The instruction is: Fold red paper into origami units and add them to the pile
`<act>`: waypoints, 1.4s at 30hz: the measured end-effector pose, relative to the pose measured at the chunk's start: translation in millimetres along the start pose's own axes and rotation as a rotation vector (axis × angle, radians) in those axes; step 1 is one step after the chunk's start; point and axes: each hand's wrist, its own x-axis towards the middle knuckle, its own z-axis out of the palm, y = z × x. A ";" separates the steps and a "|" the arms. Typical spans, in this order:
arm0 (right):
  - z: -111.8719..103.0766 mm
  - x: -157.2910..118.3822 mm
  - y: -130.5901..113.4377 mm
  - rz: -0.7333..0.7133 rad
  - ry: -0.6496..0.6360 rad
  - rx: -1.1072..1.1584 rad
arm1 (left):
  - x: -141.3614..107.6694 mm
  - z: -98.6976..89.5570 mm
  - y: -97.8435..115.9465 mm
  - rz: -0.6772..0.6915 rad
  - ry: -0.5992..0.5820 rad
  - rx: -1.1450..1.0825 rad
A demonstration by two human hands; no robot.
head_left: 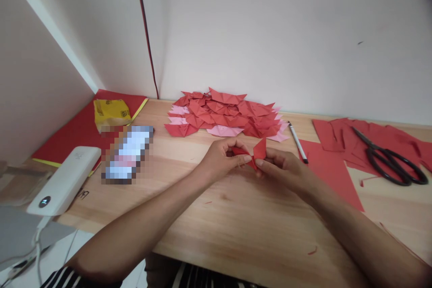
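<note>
A small piece of folded red paper (259, 148) is held between both hands above the middle of the table. My left hand (222, 157) pinches its left side, thumb pressed on the front. On the other side my right hand (278, 166) grips it with thumb and fingers, and a pointed flap sticks up between the hands. Parts of the folds are hidden by the fingers. Just behind lies a pile of folded red and pink paper pieces (222, 109) with pointed ends, close to the wall.
Right of the hands lie a white pen (297, 141), a red paper sheet (332, 173), cut red paper (332, 135) and black-handled scissors (388, 159). To the left are a blurred phone (130, 153), a white power bank (64, 180) with a cable, and a yellow packet (111, 114).
</note>
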 end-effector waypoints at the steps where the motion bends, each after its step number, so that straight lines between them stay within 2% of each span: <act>1: 0.1 -0.3 -0.9 0.002 -0.008 0.001 | 0.0 0.1 0.0 0.002 0.000 -0.006; 8: 1.8 -0.2 -4.1 0.055 0.072 -0.014 | -0.4 -1.9 4.5 -0.049 0.016 -0.001; 13: 2.9 1.3 -2.3 0.037 0.106 -0.011 | -1.6 -1.0 8.1 -0.048 -0.035 0.020; 20: 7.1 -3.1 -7.1 0.007 0.147 -0.136 | -3.9 3.5 4.6 -0.095 0.039 -0.062; 27: 7.6 -7.2 -11.0 -0.073 0.152 -0.230 | -7.9 9.4 4.4 -0.030 0.100 -0.079; 32: 7.7 -6.7 -8.1 -0.075 0.144 -0.248 | -9.6 12.0 6.0 -0.042 0.136 -0.114; 42: 8.9 -6.1 -7.1 -0.063 0.097 -0.206 | -8.3 9.6 3.2 0.002 0.159 0.106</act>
